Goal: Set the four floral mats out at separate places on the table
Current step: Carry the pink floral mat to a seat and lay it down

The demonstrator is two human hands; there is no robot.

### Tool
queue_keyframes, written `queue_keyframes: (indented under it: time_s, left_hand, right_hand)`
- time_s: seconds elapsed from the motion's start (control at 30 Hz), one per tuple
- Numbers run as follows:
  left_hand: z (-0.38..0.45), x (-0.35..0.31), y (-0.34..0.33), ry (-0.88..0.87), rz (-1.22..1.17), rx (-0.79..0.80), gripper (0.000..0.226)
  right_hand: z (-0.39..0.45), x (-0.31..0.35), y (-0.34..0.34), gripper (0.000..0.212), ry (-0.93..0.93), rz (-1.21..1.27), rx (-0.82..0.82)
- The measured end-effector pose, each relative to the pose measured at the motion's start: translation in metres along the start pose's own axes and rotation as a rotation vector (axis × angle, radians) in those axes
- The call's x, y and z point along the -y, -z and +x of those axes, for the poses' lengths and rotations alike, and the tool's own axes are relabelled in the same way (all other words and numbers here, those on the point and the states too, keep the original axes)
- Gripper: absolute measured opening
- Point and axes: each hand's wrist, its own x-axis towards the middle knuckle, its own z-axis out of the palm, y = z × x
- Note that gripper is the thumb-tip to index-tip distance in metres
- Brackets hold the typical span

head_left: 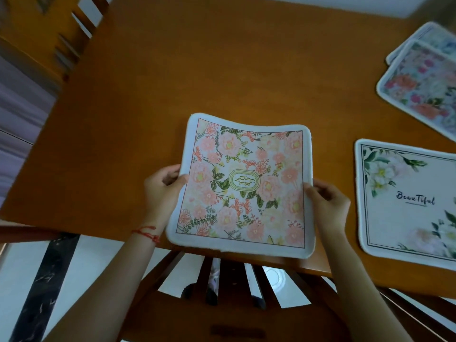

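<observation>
Head view: left hand (161, 187) and right hand (325, 201) pinch the pink mat (243, 183) by opposite edges, above the table's (172, 77) near edge. Risk: set short, it overhangs and slides off.

Bare table (172, 70) lies open leftward; mats (399, 206) (three, two overlapping) crowd the right.

Right-hand mats (419, 77) edge-cropped, blurred
</observation>
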Motion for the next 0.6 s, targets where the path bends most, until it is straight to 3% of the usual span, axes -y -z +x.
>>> queue_keyframes:
  time_s: [0.6]
  left_hand:
    - [0.033, 0.033, -0.023, 0.05, 0.196, 0.018, 0.028]
  right_hand:
    - [0.025, -0.027, -0.02, 0.02, -0.046, -0.24, -0.067]
